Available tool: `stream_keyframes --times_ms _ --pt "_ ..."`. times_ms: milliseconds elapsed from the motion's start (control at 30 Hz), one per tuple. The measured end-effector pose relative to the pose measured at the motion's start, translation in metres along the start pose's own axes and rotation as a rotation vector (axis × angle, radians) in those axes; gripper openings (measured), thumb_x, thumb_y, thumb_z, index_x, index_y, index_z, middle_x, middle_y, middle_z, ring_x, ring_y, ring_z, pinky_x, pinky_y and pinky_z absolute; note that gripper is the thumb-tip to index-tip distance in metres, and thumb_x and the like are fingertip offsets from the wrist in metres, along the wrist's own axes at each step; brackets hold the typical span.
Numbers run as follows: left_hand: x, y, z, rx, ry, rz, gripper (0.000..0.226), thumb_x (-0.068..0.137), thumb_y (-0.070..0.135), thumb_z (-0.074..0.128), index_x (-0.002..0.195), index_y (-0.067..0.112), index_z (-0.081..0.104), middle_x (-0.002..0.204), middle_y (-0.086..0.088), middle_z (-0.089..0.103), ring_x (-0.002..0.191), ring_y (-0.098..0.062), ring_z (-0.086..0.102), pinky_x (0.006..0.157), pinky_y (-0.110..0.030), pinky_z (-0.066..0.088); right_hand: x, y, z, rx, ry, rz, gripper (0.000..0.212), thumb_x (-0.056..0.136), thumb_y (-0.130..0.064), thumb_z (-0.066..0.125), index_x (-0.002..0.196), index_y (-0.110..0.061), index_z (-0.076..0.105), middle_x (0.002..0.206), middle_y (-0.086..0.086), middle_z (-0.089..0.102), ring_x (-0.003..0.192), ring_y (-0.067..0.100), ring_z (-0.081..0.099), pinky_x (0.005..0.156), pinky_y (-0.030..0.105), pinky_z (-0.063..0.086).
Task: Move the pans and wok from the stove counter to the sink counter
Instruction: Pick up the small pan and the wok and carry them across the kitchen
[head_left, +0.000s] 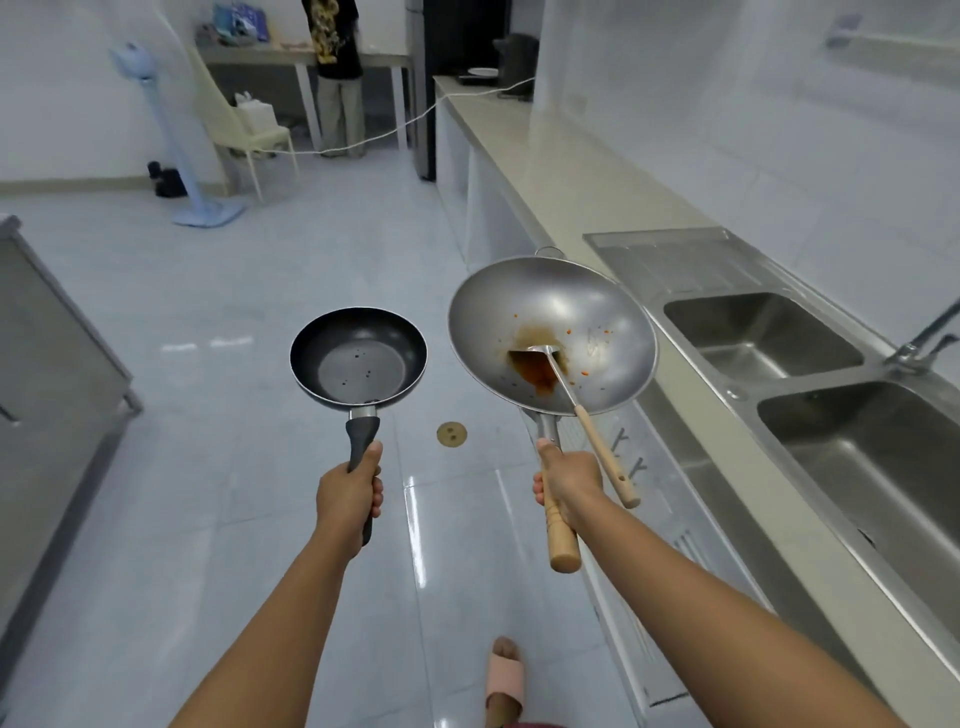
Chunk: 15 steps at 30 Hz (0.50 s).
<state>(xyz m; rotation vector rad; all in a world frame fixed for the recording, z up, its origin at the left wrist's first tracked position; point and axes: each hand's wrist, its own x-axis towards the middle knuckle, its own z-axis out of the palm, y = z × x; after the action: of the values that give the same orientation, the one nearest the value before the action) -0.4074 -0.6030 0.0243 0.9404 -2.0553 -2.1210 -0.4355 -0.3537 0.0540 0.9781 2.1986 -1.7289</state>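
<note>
Two basins of a steel sink fill the right of the frame, sunk into a long pale counter that runs from the lower right up toward the top centre. Left of it, over the glossy tiled floor, the steel wok sits just right of the frame's centre, held in the air with its far rim overlapping the counter edge; brown sauce and orange flecks mark its bowl. A metal spatula lies inside it, blade in the sauce, wooden grip sticking out over the near rim. The black frying pan hangs just left of centre, level, apart from the wok and empty save for a few dark specks. The right hand is wrapped tight around the wok's wooden handle, thumb on top. The left hand is clenched around the pan's dark handle, thumb pressed along it. A small round floor drain shows between the two handles.
</note>
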Motion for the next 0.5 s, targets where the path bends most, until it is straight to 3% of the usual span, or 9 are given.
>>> stream_keyframes --times_ms 133,500 --pt "0.056 0.029 0.03 -0.003 0.033 -0.016 0.04 0.091 0.045 0.066 0.075 0.008 0.063 0.055 -0.001 0.053 0.045 -0.012 0.046 0.045 -0.024 0.043 0.057 -0.049 0.021 -0.024 -0.01 -0.023 0.038 0.095 -0.042 0.058 0.085 -0.006 0.067 0.062 0.005 0.066 0.049 0.015 0.062 0.044 0.023 0.047" --pt "0.215 0.106 0.07 -0.021 0.063 0.009 0.041 0.091 0.045 0.065 0.075 0.008 0.063 0.057 -0.002 0.054 0.047 -0.013 0.047 0.047 -0.024 0.044 0.191 -0.18 0.102 -0.027 -0.026 -0.056 0.038 0.095 -0.042 0.058 0.085 -0.006 0.066 0.064 0.006 0.065 0.049 0.015 0.061 0.04 0.02 0.042"
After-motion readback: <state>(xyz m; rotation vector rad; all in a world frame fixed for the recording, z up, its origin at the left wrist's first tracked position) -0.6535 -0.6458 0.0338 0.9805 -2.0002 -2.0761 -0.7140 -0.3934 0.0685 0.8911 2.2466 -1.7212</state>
